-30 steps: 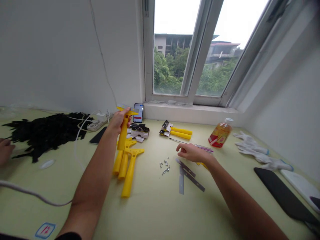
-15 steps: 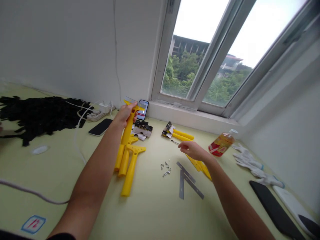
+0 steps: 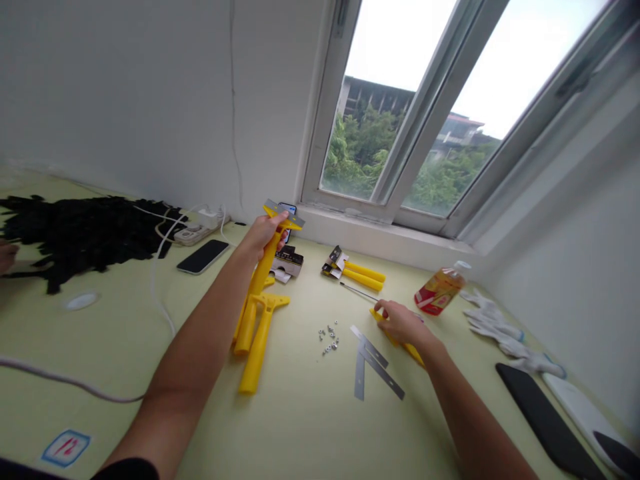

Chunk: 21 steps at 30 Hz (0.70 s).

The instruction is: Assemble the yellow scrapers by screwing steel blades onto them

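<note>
My left hand is closed around the upper handle of a yellow scraper, with a thin metal blade along its head. Below it lie more yellow scrapers without blades. My right hand has its fingers closed on a screwdriver, whose thin shaft points left; the palm hides most of its handle. Yellow scraper bodies lie beneath that hand. Nearer me are loose metal blades, and left of these a scatter of small screws and nuts.
Behind stand two boxed yellow-handled scrapers, a black box and a propped phone. Another phone, a power strip and black strips are left. A bottle and white gloves are right. Another person's hand shows far left.
My left hand has moved slightly right and down with the scraper, its blade turning more into view. My right hand has slid right and nearer along the screwdriver, exposing more shaft.
</note>
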Tool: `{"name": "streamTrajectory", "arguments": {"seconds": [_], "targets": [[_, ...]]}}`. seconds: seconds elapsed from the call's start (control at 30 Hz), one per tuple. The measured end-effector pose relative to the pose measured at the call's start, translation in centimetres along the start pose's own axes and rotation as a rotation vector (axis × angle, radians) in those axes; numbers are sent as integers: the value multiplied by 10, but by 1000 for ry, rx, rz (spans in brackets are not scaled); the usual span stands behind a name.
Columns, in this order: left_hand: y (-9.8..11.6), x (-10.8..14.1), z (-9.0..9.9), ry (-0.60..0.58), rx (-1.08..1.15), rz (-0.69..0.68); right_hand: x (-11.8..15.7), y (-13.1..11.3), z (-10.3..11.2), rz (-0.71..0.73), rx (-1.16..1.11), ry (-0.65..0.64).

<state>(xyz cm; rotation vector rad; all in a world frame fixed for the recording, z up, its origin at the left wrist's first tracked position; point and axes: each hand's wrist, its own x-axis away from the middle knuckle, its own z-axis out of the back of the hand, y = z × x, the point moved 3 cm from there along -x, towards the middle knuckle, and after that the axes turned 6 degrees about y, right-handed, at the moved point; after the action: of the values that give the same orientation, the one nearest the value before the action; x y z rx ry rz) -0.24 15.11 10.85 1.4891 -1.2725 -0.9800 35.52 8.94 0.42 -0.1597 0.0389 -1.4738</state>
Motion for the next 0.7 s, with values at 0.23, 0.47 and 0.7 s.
{"name": "streamTrajectory", "arguments": {"seconds": [0.23, 0.47, 0.7], "targets": [[0, 9, -14, -43, -53, -33, 2, 8, 6, 24, -27, -20], [-7, 12, -25, -89, -88, -34, 19, -55, -1, 346, -188, 29], [-26, 14, -42, -167, -191, -33, 16, -92, -24, 462, -279, 79]]}}
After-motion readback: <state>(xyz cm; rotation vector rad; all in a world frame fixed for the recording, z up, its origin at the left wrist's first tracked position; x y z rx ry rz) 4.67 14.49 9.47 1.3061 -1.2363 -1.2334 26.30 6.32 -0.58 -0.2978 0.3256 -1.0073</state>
